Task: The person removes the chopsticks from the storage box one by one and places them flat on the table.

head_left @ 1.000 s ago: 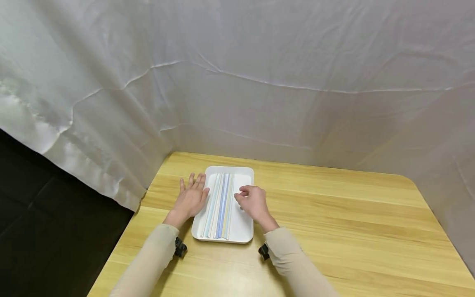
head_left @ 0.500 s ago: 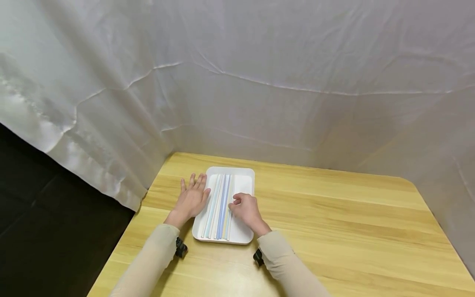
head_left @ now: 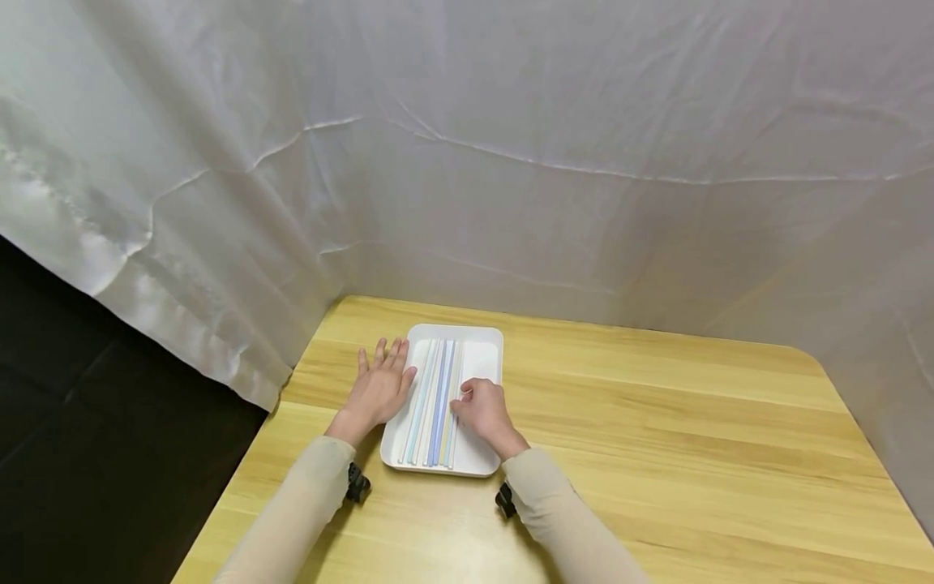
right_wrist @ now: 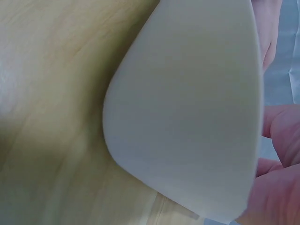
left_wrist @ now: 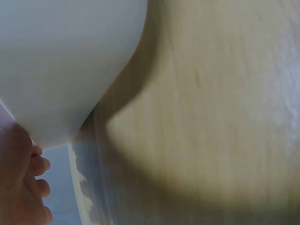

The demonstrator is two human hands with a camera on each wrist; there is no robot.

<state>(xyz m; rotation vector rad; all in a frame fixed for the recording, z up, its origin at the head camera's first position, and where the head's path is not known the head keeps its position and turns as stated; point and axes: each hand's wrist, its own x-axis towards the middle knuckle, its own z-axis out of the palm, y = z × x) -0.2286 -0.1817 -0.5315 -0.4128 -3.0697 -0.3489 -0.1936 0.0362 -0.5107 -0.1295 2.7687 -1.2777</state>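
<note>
Several thin straight rods (head_left: 440,405), pale blue, lilac, yellowish and white, lie side by side lengthwise in a shallow white tray (head_left: 481,345). With fingers spread, my left hand (head_left: 375,395) rests at the tray's left edge, its thumb reaching over the rim. My right hand (head_left: 486,411) is over the tray's right half, fingers bent, thumb and fingertips right at the rightmost rods. I cannot tell whether it pinches one. In the right wrist view, the tray's outer wall (right_wrist: 187,108) hides the rods and fingertips; in the left wrist view, the wall (left_wrist: 70,65) hides the rods too.
The tray stands on a wood-grain table (head_left: 657,438) near its left back part. A pale grey curtain (head_left: 554,146) hangs behind the table and along its left. Dark floor or cloth (head_left: 95,430) shows beyond the table's left edge.
My right hand has moved left and slightly toward me, to the rightmost rods, and then stayed about there. My left hand keeps its place at the tray.
</note>
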